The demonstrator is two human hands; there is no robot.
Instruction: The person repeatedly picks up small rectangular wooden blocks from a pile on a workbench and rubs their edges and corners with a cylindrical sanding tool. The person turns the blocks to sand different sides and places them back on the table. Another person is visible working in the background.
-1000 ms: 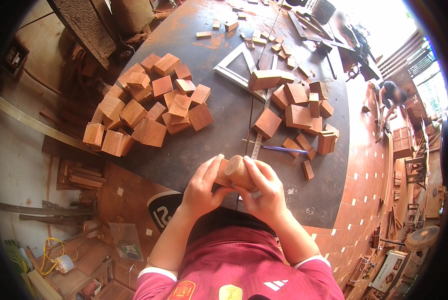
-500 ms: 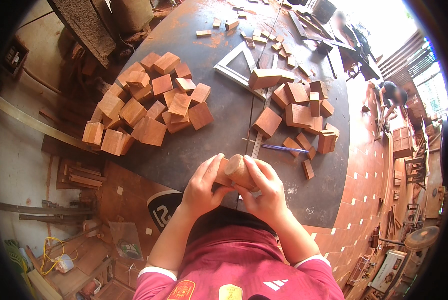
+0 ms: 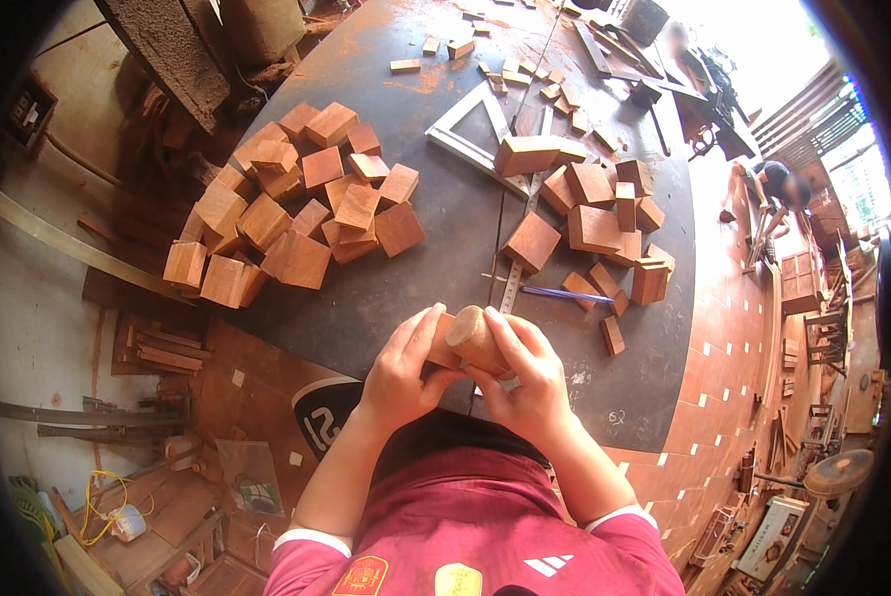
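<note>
My left hand (image 3: 398, 366) is closed on a reddish-brown wooden block (image 3: 442, 348), its fingers along the far side. My right hand (image 3: 527, 375) grips a rounded wooden piece (image 3: 477, 340) with a paler, roughly round end facing up. The two pieces touch or nearly touch, just above the near edge of the dark table (image 3: 366, 308). Fingers hide part of both. Beyond my hands, a steel ruler (image 3: 510, 290) and a blue pen (image 3: 568, 295) lie on the tabletop.
A large pile of wooden blocks (image 3: 297, 258) sits at the left and a smaller heap (image 3: 594, 228) at the right. Between them lies a metal triangle frame (image 3: 455, 144). Small offcuts (image 3: 406, 67) are scattered farther back. Another person (image 3: 778, 189) bends over at the far right.
</note>
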